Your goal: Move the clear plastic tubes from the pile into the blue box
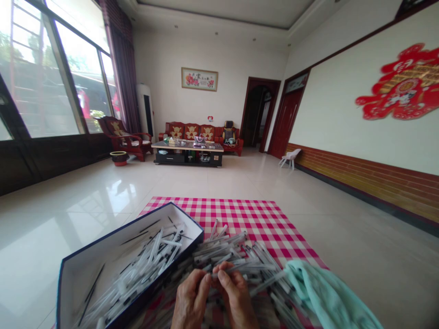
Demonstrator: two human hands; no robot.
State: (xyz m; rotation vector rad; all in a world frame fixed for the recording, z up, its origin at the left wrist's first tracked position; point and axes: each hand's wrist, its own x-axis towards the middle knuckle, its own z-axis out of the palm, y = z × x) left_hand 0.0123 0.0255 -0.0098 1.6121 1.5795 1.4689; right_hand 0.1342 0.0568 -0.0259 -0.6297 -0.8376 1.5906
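My left hand point(192, 299) and my right hand point(236, 297) meet low in the middle of the view, fingers pinched together around a clear plastic pen point(236, 268) that sticks out to the right. Beneath them a loose heap of several clear pens point(236, 256) lies on a red-and-white checked cloth point(247, 217). To the left a shallow dark-blue box with a white inside point(85, 269) holds several more pens and thin dark refills.
A pale green cloth point(322, 292) lies at the lower right over the pile's edge. Glossy white floor tiles point(85, 201) surround the checked cloth. Far off stand a dark coffee table point(187, 153), a red sofa point(202, 132) and a red armchair point(123, 137).
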